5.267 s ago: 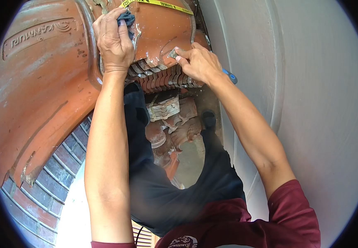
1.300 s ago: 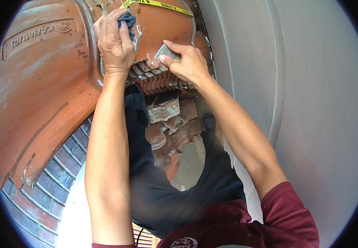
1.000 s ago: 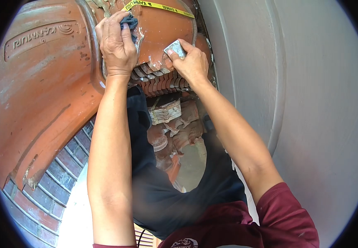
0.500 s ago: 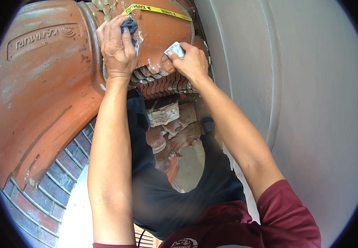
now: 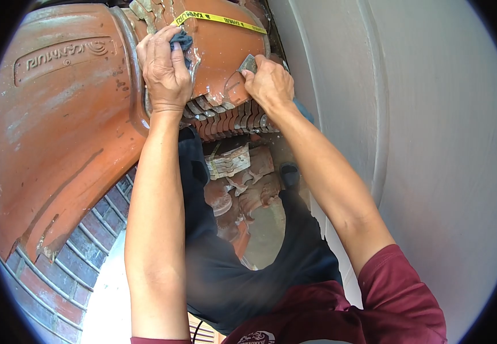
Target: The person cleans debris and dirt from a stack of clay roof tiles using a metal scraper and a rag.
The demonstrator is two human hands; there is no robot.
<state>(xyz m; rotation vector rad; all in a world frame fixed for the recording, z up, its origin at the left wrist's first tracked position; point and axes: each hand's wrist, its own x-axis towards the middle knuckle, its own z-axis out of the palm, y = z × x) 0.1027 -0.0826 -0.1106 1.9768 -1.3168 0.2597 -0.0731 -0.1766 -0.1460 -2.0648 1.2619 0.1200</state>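
Note:
My left hand (image 5: 163, 71) rests at the edge of an orange roof tile (image 5: 225, 49), its fingers closed on a crumpled dark blue cloth (image 5: 182, 41). Over the right part of that tile, my right hand (image 5: 271, 83) pinches a flat, grey, squarish scraper blade (image 5: 248, 64) between thumb and fingers. The blade overlaps the tile surface, which has pale specks and smears. Yellow printed strapping (image 5: 220, 18) runs across the tile just beyond both hands.
A large orange tile (image 5: 68, 114) with raised lettering fills the left side. Below my hands stand stacked tiles (image 5: 225, 120), with broken pieces (image 5: 254, 195) on the ground between my legs. A grey curved wall (image 5: 432, 143) rises at right. Metal bars (image 5: 88, 229) lie lower left.
My right hand has shifted slightly right and up the tile, and the blade has turned from a pale face to a darker, tilted one. My left hand stays almost still on the cloth.

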